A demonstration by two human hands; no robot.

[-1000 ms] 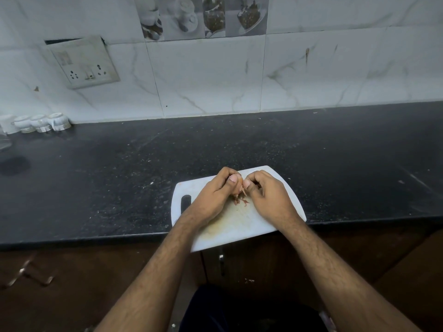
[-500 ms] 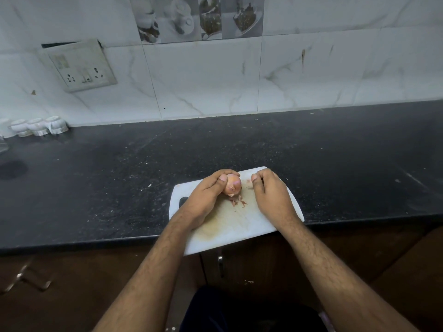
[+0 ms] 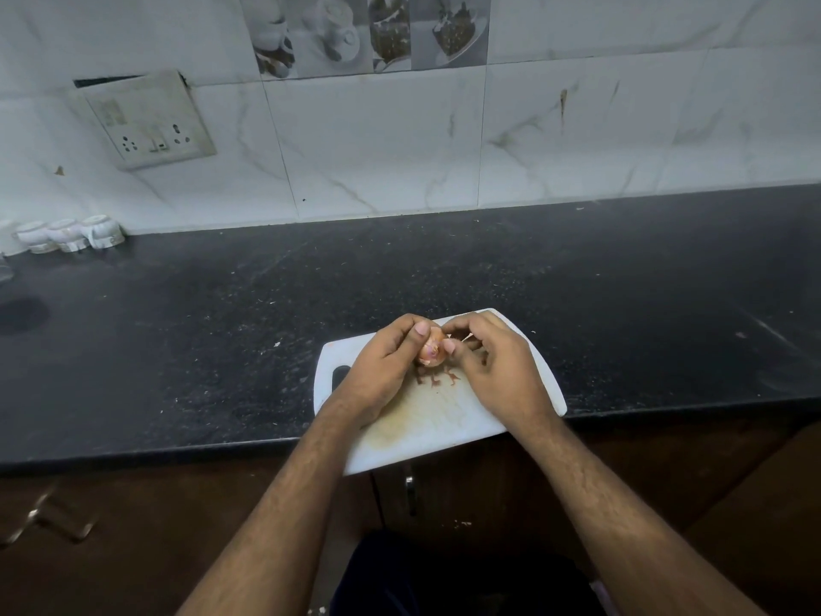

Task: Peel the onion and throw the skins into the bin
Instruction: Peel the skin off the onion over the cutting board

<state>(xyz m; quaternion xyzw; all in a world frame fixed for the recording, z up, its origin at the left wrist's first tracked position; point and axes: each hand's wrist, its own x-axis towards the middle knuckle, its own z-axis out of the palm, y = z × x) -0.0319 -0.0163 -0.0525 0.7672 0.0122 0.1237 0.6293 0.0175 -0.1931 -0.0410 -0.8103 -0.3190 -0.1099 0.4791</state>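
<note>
Papery pink skin is partly off the small round onion (image 3: 430, 351) your left hand (image 3: 385, 371) is cupping while your right hand (image 3: 497, 366) is pinching a strip, scraps (image 3: 437, 379) on the white plastic board (image 3: 426, 420) are awaiting a bin not in view.

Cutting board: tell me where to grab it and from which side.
Grip the cutting board by its near edge, which overhangs the countertop, coming from below and in front. The slot handle at its left end also suits fingers, but the left hand lies beside it.
</note>
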